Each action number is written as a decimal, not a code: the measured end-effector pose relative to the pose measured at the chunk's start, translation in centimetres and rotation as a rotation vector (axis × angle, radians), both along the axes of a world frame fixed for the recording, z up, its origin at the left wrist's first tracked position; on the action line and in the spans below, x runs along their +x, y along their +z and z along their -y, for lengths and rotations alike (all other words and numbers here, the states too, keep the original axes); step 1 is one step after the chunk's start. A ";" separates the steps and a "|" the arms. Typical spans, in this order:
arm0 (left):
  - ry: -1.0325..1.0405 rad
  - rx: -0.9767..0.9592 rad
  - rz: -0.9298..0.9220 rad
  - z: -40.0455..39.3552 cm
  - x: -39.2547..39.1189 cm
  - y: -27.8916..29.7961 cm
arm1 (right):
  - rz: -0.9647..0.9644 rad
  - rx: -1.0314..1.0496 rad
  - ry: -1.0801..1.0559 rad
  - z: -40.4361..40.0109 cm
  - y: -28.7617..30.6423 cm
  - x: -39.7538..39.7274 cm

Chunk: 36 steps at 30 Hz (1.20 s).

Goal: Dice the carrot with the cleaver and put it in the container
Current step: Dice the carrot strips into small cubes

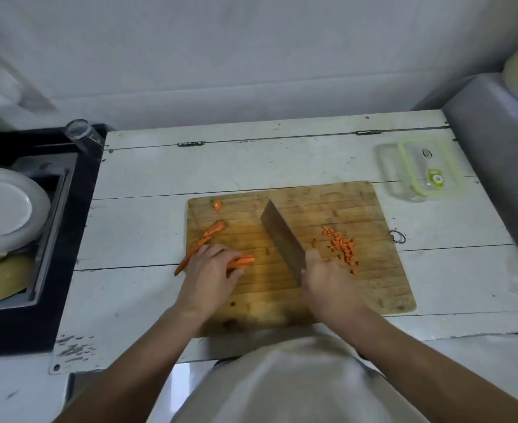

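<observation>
— Hands, what is listed first?
— Left hand [213,265]: fingers curled down over a bundle of carrot sticks [243,261], pinning them to the cutting board [370,270]; cut ends poke out toward the blade. Right hand [327,285]: wrapped round the handle of the cleaver [282,239], blade angled away across the board, between the sticks and the finished pile. Whether the edge touches the wood cannot be told.

— Carrot stock?
— Diced carrot [341,245] heaped on the board's right side. Uncut carrot strips [202,242] at the left edge, one end overhanging onto the table [147,184]. Carrot top [218,205] alone near the far left corner.

— Container?
— Clear container [416,169] with green-rimmed lid, on the table beyond the board's far right corner, well apart from the dice. No carrot visible in it.

— Advice for the cut in hand?
— Likely best: keep fingertips tucked behind the knuckles, align stick ends flush, bring the blade square across them, advance in even small steps so cubes match the pile.
</observation>
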State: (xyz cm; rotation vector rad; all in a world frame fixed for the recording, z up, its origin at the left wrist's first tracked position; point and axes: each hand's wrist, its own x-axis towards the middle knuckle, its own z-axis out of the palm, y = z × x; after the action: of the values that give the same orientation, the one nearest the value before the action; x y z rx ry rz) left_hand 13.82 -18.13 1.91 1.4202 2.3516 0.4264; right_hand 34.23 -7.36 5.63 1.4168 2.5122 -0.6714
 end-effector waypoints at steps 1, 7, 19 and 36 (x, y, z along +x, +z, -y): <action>-0.003 0.027 -0.021 -0.1 0.5 -0.1 | 0.009 0.021 -0.025 -0.9 -0.1 0.7; -0.030 0.123 0.048 -2.0 3.9 0.2 | -0.017 0.006 -0.125 -5.9 0.1 5.1; 0.600 0.485 0.450 -5.0 6.0 6.5 | -0.165 0.458 0.447 -9.7 1.2 12.2; -0.304 -0.005 0.192 -12.8 14.1 1.0 | -0.213 0.520 0.480 -7.8 -2.2 13.3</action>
State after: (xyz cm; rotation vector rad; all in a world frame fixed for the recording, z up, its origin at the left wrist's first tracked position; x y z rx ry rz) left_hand 27.90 -5.31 2.90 1.6232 1.9457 0.4474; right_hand 47.55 0.48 3.47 0.8092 3.1837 -0.0801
